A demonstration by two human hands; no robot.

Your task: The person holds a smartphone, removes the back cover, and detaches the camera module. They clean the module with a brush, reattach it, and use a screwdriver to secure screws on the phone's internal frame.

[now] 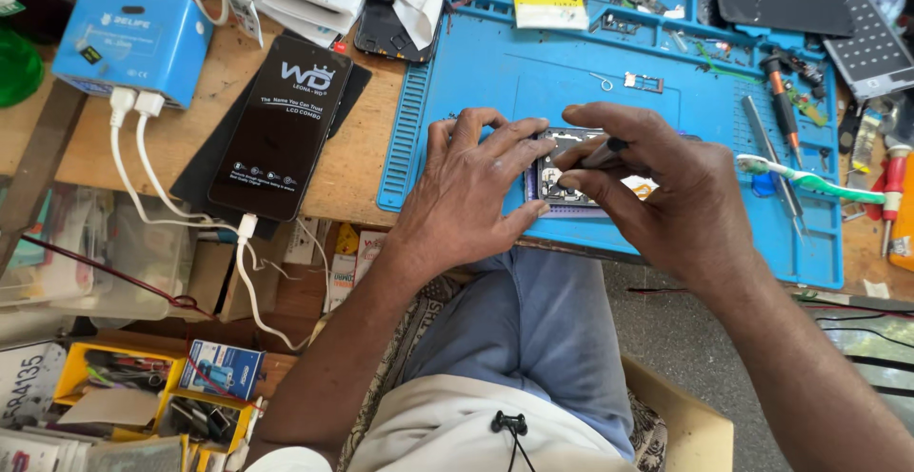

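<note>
An opened phone (562,179) lies on the blue work mat (476,81) near its front edge, with its inner parts showing. My left hand (466,196) rests on the phone's left side and holds it down. My right hand (657,186) pinches a thin metal tool (602,155) with its tip over the phone's board. Most of the phone is hidden under both hands.
A black phone (276,129) on a white cable lies on the wooden bench to the left, by a blue box (133,39). Screwdrivers (783,105), a toothbrush (809,181), small parts and a dark panel (781,0) sit on the mat's right and back.
</note>
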